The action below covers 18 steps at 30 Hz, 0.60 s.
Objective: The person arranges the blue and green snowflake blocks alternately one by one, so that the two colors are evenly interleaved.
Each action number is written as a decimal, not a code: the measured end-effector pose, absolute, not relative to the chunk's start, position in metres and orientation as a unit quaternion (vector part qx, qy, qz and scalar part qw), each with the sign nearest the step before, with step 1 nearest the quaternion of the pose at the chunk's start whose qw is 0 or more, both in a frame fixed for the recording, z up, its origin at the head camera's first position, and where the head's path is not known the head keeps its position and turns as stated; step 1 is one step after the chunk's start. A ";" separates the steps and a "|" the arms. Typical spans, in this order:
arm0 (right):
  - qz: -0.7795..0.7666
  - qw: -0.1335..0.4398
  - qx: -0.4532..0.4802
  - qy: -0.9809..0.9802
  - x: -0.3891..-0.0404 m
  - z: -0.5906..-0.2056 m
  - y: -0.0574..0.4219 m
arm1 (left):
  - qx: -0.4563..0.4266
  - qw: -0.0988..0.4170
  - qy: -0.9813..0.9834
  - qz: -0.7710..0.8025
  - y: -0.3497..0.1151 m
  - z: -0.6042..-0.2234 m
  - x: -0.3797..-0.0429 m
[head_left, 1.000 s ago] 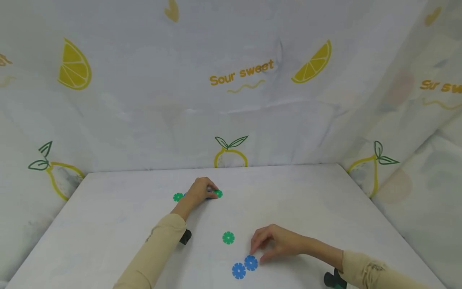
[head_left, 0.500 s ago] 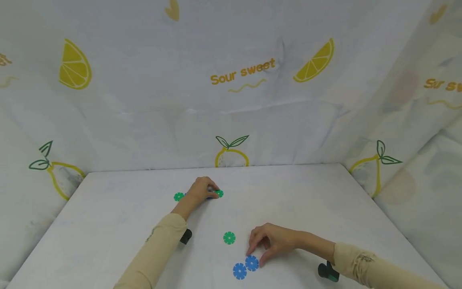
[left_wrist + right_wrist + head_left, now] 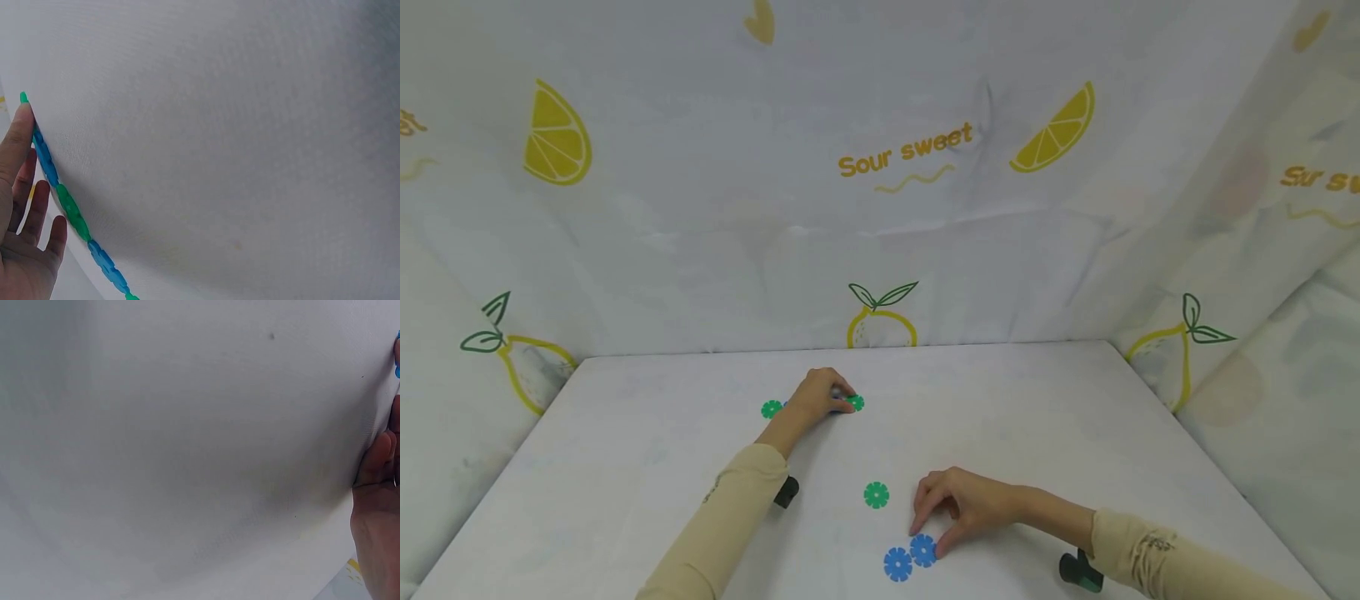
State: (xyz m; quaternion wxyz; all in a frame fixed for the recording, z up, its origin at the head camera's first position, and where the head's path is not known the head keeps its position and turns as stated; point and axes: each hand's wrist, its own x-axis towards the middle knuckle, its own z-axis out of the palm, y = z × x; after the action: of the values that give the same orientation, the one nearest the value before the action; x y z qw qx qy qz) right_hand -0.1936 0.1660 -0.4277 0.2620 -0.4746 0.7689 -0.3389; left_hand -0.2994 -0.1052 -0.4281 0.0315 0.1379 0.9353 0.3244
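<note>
At the far side of the table, my left hand pinches the edges of a green notched plastic disc between thumb and index finger. It is the end of a joined row of alternating blue and green discs, seen edge-on in the left wrist view, where a blue disc and a green disc show. My forearm hides much of that row from the head view. Nearer the front, my right hand holds a blue notched disc by its edges. A second blue disc adjoins it.
One loose green disc lies on the white table between the two hands. Another green disc shows left of my left wrist. A white lemon-print cloth stands behind the table. Dark camera mounts hang under both wrists.
My right hand has shifted left and its thumb has come to the blue disc's edge; hand and disc then dip slightly toward the front. My left hand stays in place.
</note>
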 end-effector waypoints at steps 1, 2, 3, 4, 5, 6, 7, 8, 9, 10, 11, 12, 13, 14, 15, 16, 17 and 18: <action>-0.337 0.260 -0.476 0.769 -0.193 -0.428 0.166 | 0.137 0.033 0.935 0.324 -0.105 -0.428 -0.299; -0.337 0.258 -0.477 0.770 -0.192 -0.428 0.165 | 0.138 0.033 0.935 0.324 -0.105 -0.427 -0.299; -0.338 0.258 -0.478 0.769 -0.192 -0.428 0.166 | 0.139 0.032 0.936 0.323 -0.105 -0.427 -0.299; -0.339 0.256 -0.479 0.768 -0.191 -0.429 0.165 | 0.142 0.031 0.936 0.321 -0.106 -0.427 -0.299; -0.339 0.254 -0.481 0.767 -0.191 -0.429 0.165 | 0.142 0.031 0.936 0.321 -0.106 -0.427 -0.299; -0.340 0.252 -0.483 0.767 -0.190 -0.429 0.165 | 0.142 0.031 0.935 0.322 -0.107 -0.427 -0.299; -0.341 0.249 -0.485 0.766 -0.190 -0.430 0.165 | 0.143 0.029 0.936 0.322 -0.107 -0.428 -0.299; -0.342 0.247 -0.486 0.765 -0.189 -0.430 0.165 | 0.144 0.028 0.936 0.321 -0.107 -0.428 -0.299; -0.341 0.245 -0.487 0.766 -0.189 -0.430 0.165 | 0.144 0.027 0.935 0.322 -0.108 -0.428 -0.299; -0.340 0.241 -0.488 0.767 -0.188 -0.430 0.165 | 0.144 0.026 0.935 0.323 -0.108 -0.429 -0.299; -0.338 0.238 -0.489 0.768 -0.188 -0.430 0.165 | 0.143 0.026 0.934 0.326 -0.108 -0.429 -0.299; -0.336 0.234 -0.489 0.770 -0.188 -0.431 0.165 | 0.144 0.025 0.934 0.327 -0.108 -0.429 -0.299; -0.335 0.229 -0.489 0.772 -0.188 -0.431 0.166 | 0.147 0.023 0.934 0.325 -0.108 -0.429 -0.299; -0.335 0.225 -0.489 0.773 -0.187 -0.431 0.166 | 0.149 0.021 0.934 0.324 -0.108 -0.430 -0.299; -0.338 0.221 -0.488 0.774 -0.187 -0.431 0.167 | 0.148 0.021 0.933 0.326 -0.107 -0.430 -0.299; -0.343 0.218 -0.486 0.774 -0.187 -0.432 0.167 | 0.148 0.022 0.933 0.327 -0.107 -0.430 -0.299; -0.349 0.213 -0.483 0.774 -0.187 -0.432 0.168 | 0.146 0.022 0.933 0.328 -0.107 -0.430 -0.299; -0.357 0.207 -0.480 0.774 -0.187 -0.432 0.169 | 0.146 0.022 0.933 0.328 -0.107 -0.430 -0.300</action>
State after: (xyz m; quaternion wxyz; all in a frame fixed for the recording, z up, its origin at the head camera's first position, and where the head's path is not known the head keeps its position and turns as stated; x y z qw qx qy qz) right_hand -0.1870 0.1693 -0.4323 0.2066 -0.4804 0.7740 -0.3570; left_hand -0.2999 -0.1068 -0.4301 0.0220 0.1465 0.9330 0.3281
